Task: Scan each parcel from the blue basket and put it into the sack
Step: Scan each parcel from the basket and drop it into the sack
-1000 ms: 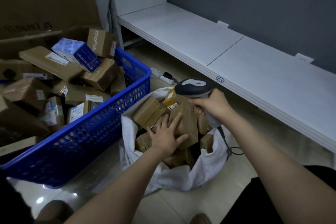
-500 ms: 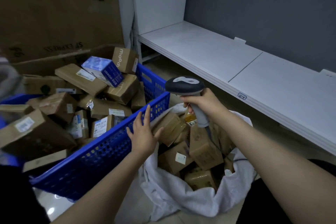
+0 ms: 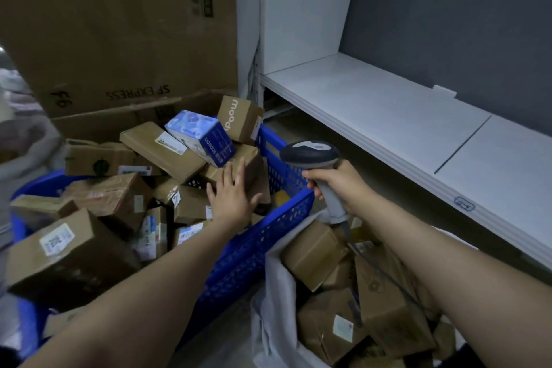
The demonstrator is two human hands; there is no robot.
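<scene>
**A:** Status, left side?
**B:** Blue basket [image 3: 263, 236] is heaped with parcels [image 3: 98, 197]. Left hand [image 3: 233, 197] is over its far right corner, grip spread, fingers straight above a brown parcel [image 3: 249, 158]. Contact cannot be confirmed.
**A:** Right side?
**B:** Right hand [image 3: 337, 182], grip wrapped round the scanner [image 3: 310, 154] handle, is above the basket rim. Sack [image 3: 274, 308], near right, holds brown boxes [image 3: 313, 251].

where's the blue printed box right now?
Head view, centre-left: the blue printed box lies topmost at the far end of the blue basket, just left of the mood carton and beyond the open left hand.
</scene>
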